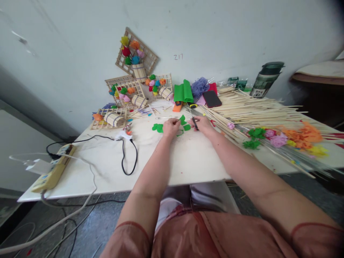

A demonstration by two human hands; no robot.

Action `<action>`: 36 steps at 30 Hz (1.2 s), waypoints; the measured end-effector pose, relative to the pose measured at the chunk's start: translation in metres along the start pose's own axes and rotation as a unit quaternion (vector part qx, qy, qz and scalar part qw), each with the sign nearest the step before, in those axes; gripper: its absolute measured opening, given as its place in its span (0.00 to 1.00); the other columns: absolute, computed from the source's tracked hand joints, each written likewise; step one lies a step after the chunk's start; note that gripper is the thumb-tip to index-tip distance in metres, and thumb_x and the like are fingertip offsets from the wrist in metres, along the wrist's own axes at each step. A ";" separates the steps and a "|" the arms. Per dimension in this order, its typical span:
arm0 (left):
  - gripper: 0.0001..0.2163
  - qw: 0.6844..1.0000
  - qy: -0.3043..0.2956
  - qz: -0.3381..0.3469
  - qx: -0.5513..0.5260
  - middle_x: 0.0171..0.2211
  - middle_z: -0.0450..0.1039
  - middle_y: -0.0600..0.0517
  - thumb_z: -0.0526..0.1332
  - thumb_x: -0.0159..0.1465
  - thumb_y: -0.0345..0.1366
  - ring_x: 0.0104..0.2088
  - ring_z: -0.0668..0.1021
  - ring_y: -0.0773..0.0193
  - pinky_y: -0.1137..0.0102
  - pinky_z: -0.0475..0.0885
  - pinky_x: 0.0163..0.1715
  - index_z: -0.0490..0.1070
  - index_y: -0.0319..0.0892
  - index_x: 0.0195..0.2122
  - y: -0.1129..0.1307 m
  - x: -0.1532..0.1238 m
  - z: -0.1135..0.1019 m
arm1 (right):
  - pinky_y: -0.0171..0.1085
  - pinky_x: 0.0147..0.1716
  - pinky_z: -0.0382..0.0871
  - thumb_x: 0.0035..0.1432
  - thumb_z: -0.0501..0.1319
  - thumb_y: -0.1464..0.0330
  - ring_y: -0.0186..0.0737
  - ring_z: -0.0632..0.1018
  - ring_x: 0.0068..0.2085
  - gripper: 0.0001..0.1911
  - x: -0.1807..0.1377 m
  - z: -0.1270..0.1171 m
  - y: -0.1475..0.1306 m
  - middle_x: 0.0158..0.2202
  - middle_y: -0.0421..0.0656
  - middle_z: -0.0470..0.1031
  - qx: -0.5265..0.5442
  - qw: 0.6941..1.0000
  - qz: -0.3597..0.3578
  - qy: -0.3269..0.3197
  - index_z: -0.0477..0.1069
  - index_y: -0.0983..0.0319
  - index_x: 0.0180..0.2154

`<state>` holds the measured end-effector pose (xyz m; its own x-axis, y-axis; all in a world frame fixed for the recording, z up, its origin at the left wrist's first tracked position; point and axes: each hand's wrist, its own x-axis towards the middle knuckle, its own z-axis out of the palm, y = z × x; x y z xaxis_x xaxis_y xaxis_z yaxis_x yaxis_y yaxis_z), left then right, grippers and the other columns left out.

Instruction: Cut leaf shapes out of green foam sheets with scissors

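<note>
My left hand (171,127) is closed in a pinch over the table, its fingertips at the edge of a cut green paper piece (182,119). Just right of it, my right hand (203,125) is wrapped around a dark-handled tool (195,123) with a thin metal tip pointing away from me. I cannot make out its exact kind. Between my hands lies another small green paper piece (187,127). More rounded green paper pieces (157,127) rest left of my left hand. My fingers partly hide what they grip.
Bamboo lattices with paper flowers (135,60) stand against the wall. Behind my hands are a green paper roll (184,91), purple yarn (200,86) and a phone (212,99). Bamboo sticks (247,105) and paper flowers (303,136) spread right. A glue gun (124,134) and power strip (55,167) lie left.
</note>
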<state>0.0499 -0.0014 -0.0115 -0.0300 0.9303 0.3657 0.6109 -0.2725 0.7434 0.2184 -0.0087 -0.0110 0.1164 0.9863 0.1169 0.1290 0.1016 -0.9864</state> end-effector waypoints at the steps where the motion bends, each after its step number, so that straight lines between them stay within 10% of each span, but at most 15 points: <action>1: 0.07 0.998 -0.009 -0.008 -0.054 0.27 0.75 0.51 0.62 0.58 0.38 0.33 0.75 0.62 0.70 0.67 0.37 0.76 0.42 0.28 -0.002 0.001 0.000 | 0.29 0.14 0.63 0.43 0.73 0.67 0.29 0.68 0.15 0.13 -0.001 0.001 -0.003 0.16 0.38 0.71 0.013 0.999 0.028 0.009 0.77 0.67 0.32; 8: 0.10 0.954 -0.100 -0.064 -0.274 0.18 0.68 0.56 0.67 0.53 0.41 0.19 0.68 0.71 0.73 0.65 0.24 0.74 0.39 0.25 0.004 -0.005 0.001 | 0.25 0.12 0.49 0.41 0.73 0.72 0.29 0.72 0.18 0.19 -0.007 0.001 -0.014 0.20 0.37 0.73 0.086 0.994 0.068 0.016 0.75 0.65 0.38; 26: 0.08 0.915 -0.222 -0.112 -0.317 0.15 0.69 0.55 0.69 0.51 0.33 0.15 0.69 0.73 0.76 0.62 0.18 0.70 0.37 0.25 0.007 -0.008 -0.009 | 0.31 0.20 0.63 0.40 0.67 0.77 0.30 0.68 0.18 0.16 -0.004 0.001 -0.004 0.17 0.33 0.66 0.022 0.995 -0.035 -0.088 0.74 0.64 0.37; 36: 0.13 0.916 -0.145 -0.098 -0.361 0.17 0.69 0.56 0.73 0.46 0.39 0.17 0.69 0.74 0.76 0.64 0.20 0.71 0.38 0.23 -0.003 -0.004 -0.005 | 0.29 0.17 0.62 0.42 0.72 0.68 0.28 0.68 0.17 0.16 -0.008 0.001 -0.012 0.16 0.33 0.68 0.047 0.998 -0.018 -0.041 0.72 0.63 0.35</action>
<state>0.0444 -0.0061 -0.0122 0.1918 0.9763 0.1001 -0.0699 -0.0882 0.9936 0.2152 -0.0181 0.0000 0.0315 0.9888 0.1458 0.0389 0.1445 -0.9887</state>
